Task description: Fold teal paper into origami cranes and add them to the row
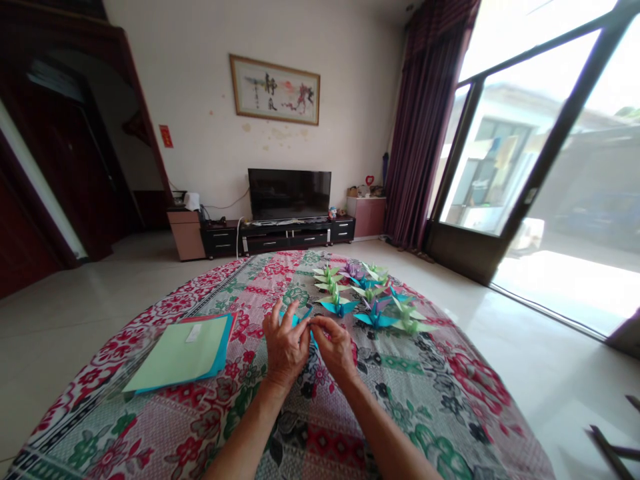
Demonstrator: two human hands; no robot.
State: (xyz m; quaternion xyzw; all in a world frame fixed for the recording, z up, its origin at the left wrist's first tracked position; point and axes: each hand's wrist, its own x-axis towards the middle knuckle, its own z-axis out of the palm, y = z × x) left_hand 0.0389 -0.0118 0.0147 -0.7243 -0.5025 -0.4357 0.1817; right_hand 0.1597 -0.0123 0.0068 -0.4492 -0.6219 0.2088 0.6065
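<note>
Both hands, left hand (284, 345) and right hand (336, 347), pinched a blue paper crane (302, 319) at mid-table, finished cranes (373, 297) beyond, paper stack (180, 353) leftward, patchwork tablecloth (430, 393) bare toward the near edge.

A round table (440, 400) carries everything, draped in a patchwork cloth (150, 427) of red, green and pink flower prints. At about nine o'clock on it lies a flat stack of coloured paper sheets (183, 353), a pale green sheet on top with blue and red edges showing beneath. Toward twelve to one o'clock stands a cluster of folded paper cranes (367, 300) in blue, green and purple, set close together in rough rows directly on the cloth.
</note>
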